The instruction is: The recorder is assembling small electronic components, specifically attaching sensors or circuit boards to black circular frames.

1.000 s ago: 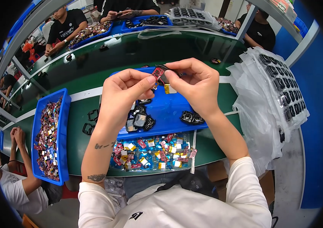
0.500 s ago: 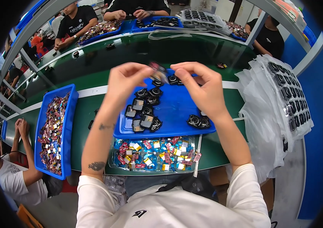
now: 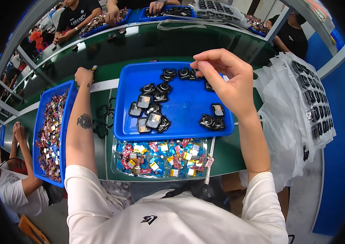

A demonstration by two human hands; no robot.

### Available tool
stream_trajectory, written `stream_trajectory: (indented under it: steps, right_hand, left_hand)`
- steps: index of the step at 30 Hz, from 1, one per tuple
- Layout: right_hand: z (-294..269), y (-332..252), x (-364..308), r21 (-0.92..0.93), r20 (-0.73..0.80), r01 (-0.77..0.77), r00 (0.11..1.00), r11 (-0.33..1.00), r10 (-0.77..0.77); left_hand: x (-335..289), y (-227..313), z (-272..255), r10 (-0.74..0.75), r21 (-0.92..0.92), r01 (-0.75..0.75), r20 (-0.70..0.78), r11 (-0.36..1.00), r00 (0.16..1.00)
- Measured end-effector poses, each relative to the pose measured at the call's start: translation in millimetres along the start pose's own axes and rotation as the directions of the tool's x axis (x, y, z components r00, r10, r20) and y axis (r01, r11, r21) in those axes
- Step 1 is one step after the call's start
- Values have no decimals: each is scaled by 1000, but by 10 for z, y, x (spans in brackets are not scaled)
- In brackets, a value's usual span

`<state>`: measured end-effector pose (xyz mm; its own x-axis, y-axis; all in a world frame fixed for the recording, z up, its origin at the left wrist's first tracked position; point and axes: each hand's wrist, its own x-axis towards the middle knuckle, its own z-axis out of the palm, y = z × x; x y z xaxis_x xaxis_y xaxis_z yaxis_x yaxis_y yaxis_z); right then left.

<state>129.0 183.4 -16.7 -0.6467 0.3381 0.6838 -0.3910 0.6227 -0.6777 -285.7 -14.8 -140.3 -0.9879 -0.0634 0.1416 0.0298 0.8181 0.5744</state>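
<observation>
My left hand (image 3: 84, 76) is closed at the far side of the table, beyond the left bin. A small white-and-yellow part (image 3: 95, 68) sticks out at its fingertips; the rest is hidden. Over the far right of a blue tray (image 3: 180, 136), my right hand (image 3: 229, 77) hovers with fingers loosely curled and nothing visible between them. Black square housings with round openings (image 3: 207, 121) lie in groups in the tray. Several grey-backed housings (image 3: 154, 120) rest at its left. Nearer me, a clear compartment tray (image 3: 115, 171) holds small red circuit boards with white-and-yellow pieces.
A long blue bin (image 3: 71, 118) heaped with small parts stands left. Black frames (image 3: 100, 129) lie between bin and tray. Stacked trays of black parts in plastic wrap (image 3: 314, 101) stand right. Grey posts (image 3: 331, 63) frame the bench. Co-workers sit opposite and at left.
My left hand has moved from above the blue tray to the far left, carrying a small part. My right hand has stayed over the tray, shifting slightly right and farther away.
</observation>
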Motion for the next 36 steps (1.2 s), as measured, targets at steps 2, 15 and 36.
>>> stream_trajectory:
  steps: [2, 15, 36]
  right_hand:
    - [16, -19, 2, 4, 13, 5, 1000, 1000, -5]
    - [-6, -72, -14, -26, 34, -18, 999, 999, 19]
    - [237, -56, -143, 389, 720, -308, 689, 868, -79]
  left_hand:
    - [23, -89, 65, 73, 103, -55, -179, 993, 981]
    - [-2425, -127, -1374, 760, -450, -613, 371, 650, 533]
    - [-2825, 701, -1688, 935, -808, -509, 139, 298, 328]
